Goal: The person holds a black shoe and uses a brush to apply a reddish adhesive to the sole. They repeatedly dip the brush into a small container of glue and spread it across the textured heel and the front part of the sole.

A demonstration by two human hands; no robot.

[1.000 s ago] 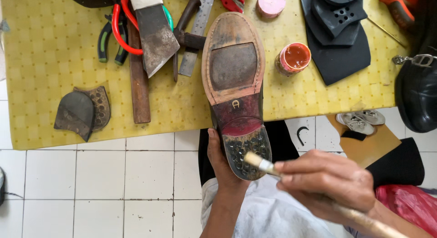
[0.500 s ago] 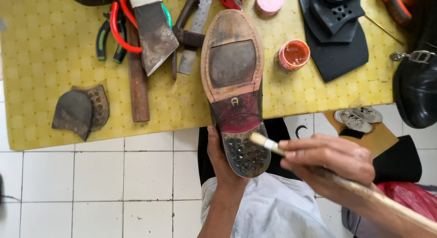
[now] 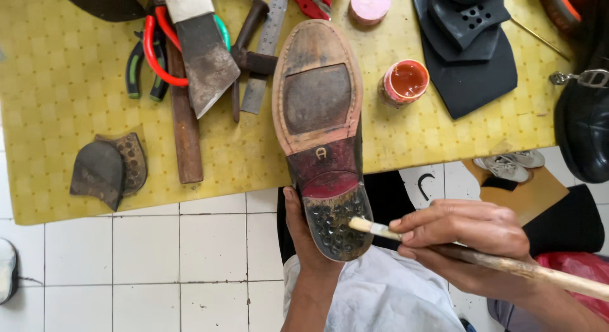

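My left hand [image 3: 303, 238] grips the heel end of an upturned shoe [image 3: 320, 116], sole facing up, its toe resting on the yellow table [image 3: 57, 97]. The bare heel seat [image 3: 336, 221] is dark and studded with nail heads. My right hand [image 3: 466, 240] holds a long wooden-handled brush [image 3: 406, 235]. Its pale bristle tip touches the right edge of the heel seat. A small open pot of orange glue [image 3: 406, 82] stands on the table just right of the shoe.
Left of the shoe lie pliers with red handles [image 3: 155, 53], a broad knife [image 3: 203, 49], a hammer [image 3: 250, 53], a metal ruler [image 3: 263, 49] and two removed heel pieces [image 3: 108, 170]. Black rubber soles [image 3: 469, 46] and a black shoe [image 3: 583, 122] sit at right. White tiled floor [image 3: 158, 268] lies below.
The brush tip has stayed on the heel seat, shifting slightly to the right along it. My left hand keeps the same grip on the shoe.
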